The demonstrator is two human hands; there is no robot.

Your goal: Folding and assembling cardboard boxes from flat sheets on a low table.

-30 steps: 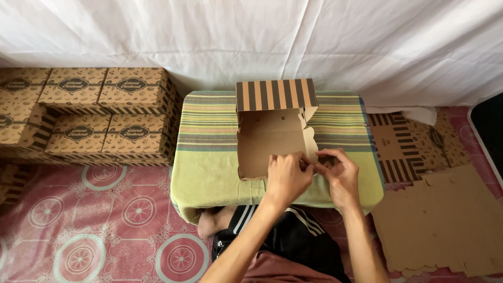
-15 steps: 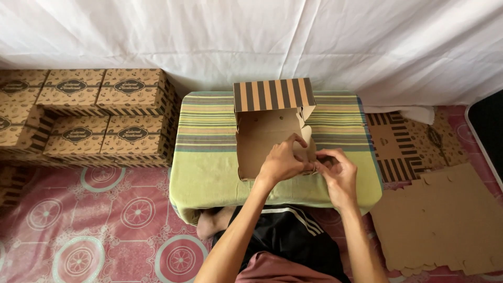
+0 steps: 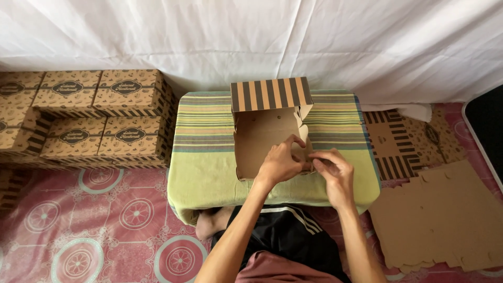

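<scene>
White sheeting backs your striped-cloth tabletop [image 3: 209, 157], finished boxes [image 3: 94, 112] stacked far left, flat cardboard blanks [image 3: 445, 215] on the floor right. Your fingers hide the half-folded box's [image 3: 262, 136] near-right corner, where left hand [image 3: 280, 163] and right hand [image 3: 334, 175] each pinch a flap.

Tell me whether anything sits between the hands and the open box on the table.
Nothing visible does. The left hand and right hand are both already on the box, at its near right corner on the table.
</scene>
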